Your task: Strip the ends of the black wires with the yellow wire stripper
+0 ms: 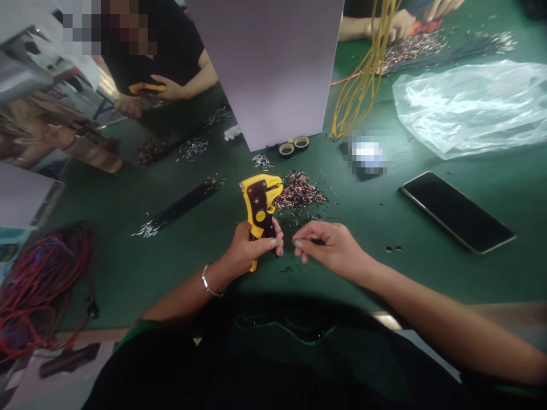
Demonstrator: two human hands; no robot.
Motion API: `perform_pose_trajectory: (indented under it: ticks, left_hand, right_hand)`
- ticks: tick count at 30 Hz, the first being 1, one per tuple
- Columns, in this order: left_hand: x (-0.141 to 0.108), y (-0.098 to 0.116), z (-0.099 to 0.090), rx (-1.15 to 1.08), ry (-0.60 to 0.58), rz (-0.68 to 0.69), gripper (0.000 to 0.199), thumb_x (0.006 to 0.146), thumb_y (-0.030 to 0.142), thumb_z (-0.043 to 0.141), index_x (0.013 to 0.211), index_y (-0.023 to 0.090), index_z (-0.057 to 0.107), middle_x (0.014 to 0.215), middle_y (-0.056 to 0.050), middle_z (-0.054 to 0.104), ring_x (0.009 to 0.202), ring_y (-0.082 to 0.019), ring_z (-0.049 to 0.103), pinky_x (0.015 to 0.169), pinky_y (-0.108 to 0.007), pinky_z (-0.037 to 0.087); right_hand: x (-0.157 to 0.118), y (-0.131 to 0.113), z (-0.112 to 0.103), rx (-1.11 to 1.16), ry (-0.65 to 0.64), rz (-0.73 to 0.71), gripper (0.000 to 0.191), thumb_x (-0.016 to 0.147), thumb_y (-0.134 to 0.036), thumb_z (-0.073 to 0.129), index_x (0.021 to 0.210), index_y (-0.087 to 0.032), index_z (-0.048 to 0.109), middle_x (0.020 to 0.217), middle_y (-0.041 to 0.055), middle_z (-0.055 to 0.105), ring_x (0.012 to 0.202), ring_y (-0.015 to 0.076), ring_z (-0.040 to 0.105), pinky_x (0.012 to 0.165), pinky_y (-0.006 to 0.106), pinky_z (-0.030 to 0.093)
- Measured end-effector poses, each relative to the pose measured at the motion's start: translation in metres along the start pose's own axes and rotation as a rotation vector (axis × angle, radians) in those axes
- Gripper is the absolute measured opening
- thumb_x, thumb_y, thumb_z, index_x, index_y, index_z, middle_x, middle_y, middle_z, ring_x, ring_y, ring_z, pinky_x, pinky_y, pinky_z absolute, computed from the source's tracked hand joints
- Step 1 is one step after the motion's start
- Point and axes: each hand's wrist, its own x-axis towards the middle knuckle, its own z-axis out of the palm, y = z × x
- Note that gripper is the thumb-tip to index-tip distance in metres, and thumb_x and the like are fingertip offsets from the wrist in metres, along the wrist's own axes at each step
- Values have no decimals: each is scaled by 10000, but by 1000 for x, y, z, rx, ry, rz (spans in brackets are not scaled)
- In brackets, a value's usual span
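Note:
My left hand [245, 249] grips the handle of a yellow and black automatic wire stripper [258, 205], its jaws pointing away from me. My right hand [327, 247] hovers just to the right, over the green mat [128, 279], with thumb and fingertips drawn together. Anything small between them is hidden. Directly above it lies a loose pile of short copper-tipped wires [298, 192], touching the stripper's jaw side. Left of the stripper is a bundle of thin black wires with bright ends [179, 208].
Two tape rolls [294, 146] and a blurred object stand beyond the tools, beside a white partition [265, 62]. A phone [457, 212] lies right, below a plastic bag [470, 108]. Red wire [38, 290] coils left. Co-workers' hands [171, 88] work across the table.

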Motion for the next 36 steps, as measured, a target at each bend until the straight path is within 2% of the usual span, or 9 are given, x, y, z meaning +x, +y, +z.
perform_pose_trajectory:
  ticks: [7, 10, 14, 22, 30, 36]
  left_hand:
    - [2, 2, -5, 16, 16, 38, 227, 758, 235, 768, 911, 132, 636, 727, -14, 643, 631, -151, 629, 654, -323, 543]
    - [4, 5, -8, 70, 26, 57, 264, 755, 234, 775, 957, 124, 647, 810, -42, 677, 687, -159, 646, 699, -324, 536]
    - [4, 4, -12, 153, -23, 70, 344, 754, 242, 780, 1054, 130, 656, 999, -101, 708, 772, -172, 652, 750, -328, 518]
    - [2, -3, -10, 34, -128, 4, 364, 753, 213, 750, 1097, 130, 663, 995, -131, 731, 779, -216, 666, 779, -387, 521]
    - [-2, -3, -4, -8, -185, -72, 382, 728, 207, 763, 1094, 145, 674, 992, -124, 729, 800, -223, 678, 813, -393, 527]
    - [-2, -2, -1, -2, -232, -62, 377, 751, 242, 765, 1101, 142, 666, 927, -112, 711, 809, -223, 663, 787, -379, 532]
  right_hand:
    - [2, 2, -5, 83, 72, -1, 134, 789, -302, 690, 770, -181, 638, 626, 14, 687, 497, 120, 627, 529, 283, 526]
    - [2, 1, -8, 111, 115, -14, 167, 808, -331, 683, 780, -174, 633, 627, 20, 687, 494, 120, 624, 523, 282, 512]
    - [2, -2, -10, 121, 153, -48, 212, 831, -377, 680, 779, -178, 628, 621, 25, 686, 499, 123, 623, 515, 280, 501]
    - [-1, -7, -11, 150, 232, -115, 206, 830, -379, 683, 769, -193, 620, 618, 22, 685, 497, 125, 622, 512, 288, 512]
    - [-4, -11, -8, 48, 303, -157, 129, 838, -301, 643, 761, -199, 625, 598, 13, 679, 479, 122, 614, 497, 283, 501]
    - [-6, -10, -5, -193, 350, -216, 115, 833, -256, 612, 728, -213, 630, 579, 0, 674, 485, 124, 605, 519, 286, 495]
